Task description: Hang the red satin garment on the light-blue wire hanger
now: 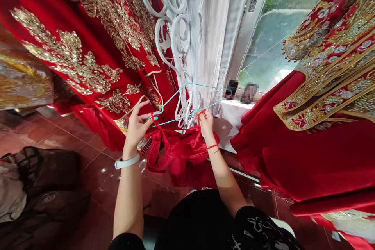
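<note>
Black top (202, 218) w/ white print is nearest cam, at bottom of view, and both bare forearms rise from it. L hand (135, 129), white band on wrist, is raised w/ fingers part spread, not closed to a fist. Its thumb and fingertips (148, 116) pinch one end of a thin light-blue hanger (187, 103), w/ a bit of red thread (154, 119) at that spot. R hand (206, 125), red string round wrist, has fingers bunched tight, tips closed on hanger's lower bar near a 2nd bit of red thread (200, 115).

Hanger spans btwn both hands, held up across the view, its far corner pointing toward the window. Right behind it hang white hangers (178, 31) in front of a white curtain (212, 35). Red satin cloth (181, 160) lies bunched just below the hands, apparently not touching them.

Red robe w/ gold embroidery (79, 54) hangs on left, another w/ gold beaded bands (316, 133) on right. Dark brown bag (49, 179) sits on the red-brown tile floor (67, 136) at lower left. Window frame (252, 8) is top right, w/ 2 blurred items (241, 90) on the white sill (231, 119).
</note>
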A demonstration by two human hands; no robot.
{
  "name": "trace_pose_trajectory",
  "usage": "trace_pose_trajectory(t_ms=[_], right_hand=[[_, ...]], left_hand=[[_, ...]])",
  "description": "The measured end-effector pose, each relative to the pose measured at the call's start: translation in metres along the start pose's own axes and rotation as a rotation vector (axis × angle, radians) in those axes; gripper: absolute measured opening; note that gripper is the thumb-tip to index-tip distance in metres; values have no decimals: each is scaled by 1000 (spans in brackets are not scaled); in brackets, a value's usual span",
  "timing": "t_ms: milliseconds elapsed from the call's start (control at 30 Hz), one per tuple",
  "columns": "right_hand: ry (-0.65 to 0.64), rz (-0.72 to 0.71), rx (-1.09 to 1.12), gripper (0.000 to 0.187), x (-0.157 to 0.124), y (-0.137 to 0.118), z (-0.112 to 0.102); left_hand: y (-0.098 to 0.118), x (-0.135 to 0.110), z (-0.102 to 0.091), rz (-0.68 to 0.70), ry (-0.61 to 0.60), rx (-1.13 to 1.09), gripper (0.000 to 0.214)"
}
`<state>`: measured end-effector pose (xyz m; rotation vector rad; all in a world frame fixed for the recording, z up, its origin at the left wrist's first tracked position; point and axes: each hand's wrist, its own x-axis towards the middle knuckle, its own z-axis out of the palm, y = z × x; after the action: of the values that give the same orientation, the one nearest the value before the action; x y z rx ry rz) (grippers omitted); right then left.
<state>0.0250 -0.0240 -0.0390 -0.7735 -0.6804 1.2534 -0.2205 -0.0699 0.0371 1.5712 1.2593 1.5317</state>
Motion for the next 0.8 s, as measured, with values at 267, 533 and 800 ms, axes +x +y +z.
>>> trace_pose_trajectory(t_ms=[267, 533, 800], right_hand=[[-13, 63, -11, 12, 2, 1, 4], [1, 56, -32, 14, 5, 6, 2], [33, -17, -178, 14, 7, -4, -10]], left_hand=[[16, 18, 9, 5, -188, 128, 70], [19, 17, 23, 129, -270, 508, 41], [11, 18, 33, 129, -239, 641, 24]])
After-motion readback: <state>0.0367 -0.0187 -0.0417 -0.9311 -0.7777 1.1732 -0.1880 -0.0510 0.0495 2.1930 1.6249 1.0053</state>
